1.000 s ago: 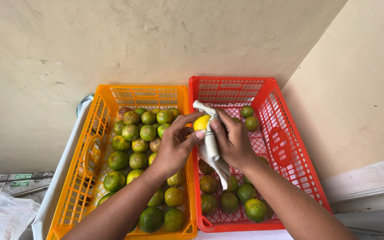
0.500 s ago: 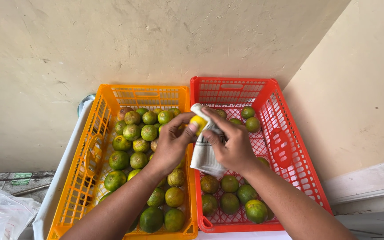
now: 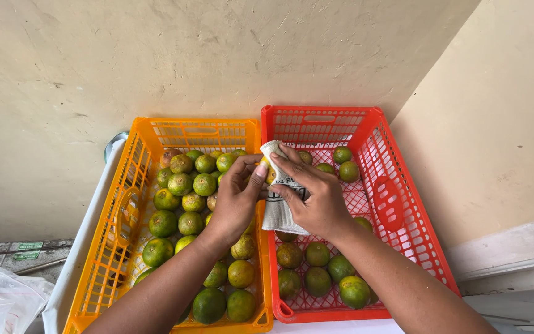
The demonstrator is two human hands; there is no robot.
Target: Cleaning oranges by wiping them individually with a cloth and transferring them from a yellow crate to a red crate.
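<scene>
Both hands met over the seam between the orange crate (image 3: 103,247) and the red crate (image 3: 415,229). The left hand (image 3: 236,201) pinched a yellowish fruit (image 3: 269,175), and the right hand (image 3: 316,198) pressed a white cloth (image 3: 276,213) around it. Green fruits (image 3: 183,204) filled the orange crate.

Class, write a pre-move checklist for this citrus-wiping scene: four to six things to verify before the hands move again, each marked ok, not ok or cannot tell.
1. Left hand grips the yellowish fruit: ok.
2. Right hand presses the white cloth on that fruit: ok.
3. Fruit wiped clean: cannot tell, mostly covered.
4. Red crate has free room: ok.
5. Orange crate has fruit in it: ok.
6. Crates sit side by side, touching: ok.
</scene>
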